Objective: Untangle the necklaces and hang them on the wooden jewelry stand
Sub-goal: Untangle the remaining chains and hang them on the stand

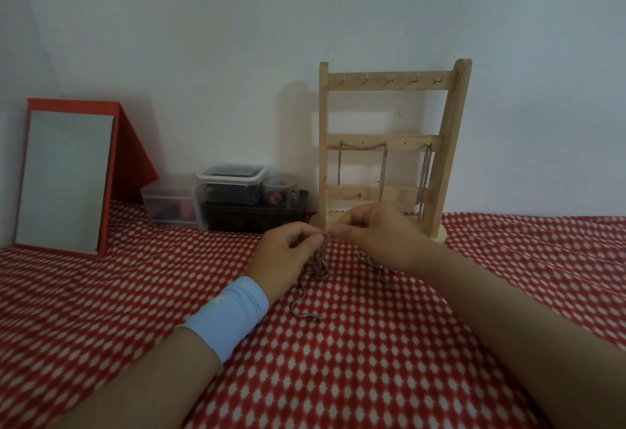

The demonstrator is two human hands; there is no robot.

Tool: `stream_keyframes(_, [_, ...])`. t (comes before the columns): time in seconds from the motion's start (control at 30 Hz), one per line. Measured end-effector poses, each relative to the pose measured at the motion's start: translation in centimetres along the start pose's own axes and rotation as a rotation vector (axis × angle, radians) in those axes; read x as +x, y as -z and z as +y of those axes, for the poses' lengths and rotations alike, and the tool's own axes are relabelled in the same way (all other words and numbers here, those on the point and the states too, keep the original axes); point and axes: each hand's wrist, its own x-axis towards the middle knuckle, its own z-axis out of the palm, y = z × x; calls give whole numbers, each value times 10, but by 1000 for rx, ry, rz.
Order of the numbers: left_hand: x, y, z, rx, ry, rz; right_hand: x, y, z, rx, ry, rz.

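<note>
The wooden jewelry stand (pixel 389 144) rises against the wall at centre right. One chain necklace (pixel 362 148) is draped across two hooks of its middle bar, and another (pixel 425 178) hangs at that bar's right end. Just in front of the stand's base, my left hand (pixel 286 252) and my right hand (pixel 372 235) meet fingertip to fingertip and pinch a tangled chain (pixel 320 259). Its loose end (pixel 301 306) trails down onto the cloth. More chain (pixel 377 267) lies under my right hand, partly hidden.
A red cloth with white dots (pixel 372 361) covers the surface. A red-framed mirror (pixel 66 178) leans on the wall at left. Clear plastic boxes (pixel 230 184) and a dark box (pixel 254 217) stand left of the stand.
</note>
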Motion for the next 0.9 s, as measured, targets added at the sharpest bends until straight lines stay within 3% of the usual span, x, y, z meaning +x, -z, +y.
stream_keyframes(0.2, [0,-1,-2,85,-27,-177,2,1,4,60,-20,93])
stream_keyframes(0.4, [-2,0,2,2,-23,-3,0,-1,-2,-34,-84,38])
stream_keyframes(0.53, [-1,0,5,-236,101,191,-5,-1,-10,50,-112,11])
stream_keyframes(0.63, [-3,-1,8,-329,134,92,-11,2,-19,90,-103,-12])
stream_keyframes(0.73, [-6,-3,9,-263,29,-35,-12,4,-20,132,-68,-29])
stream_keyframes(0.9, [-5,-4,4,-103,-26,53,-3,-3,-7,141,-58,91])
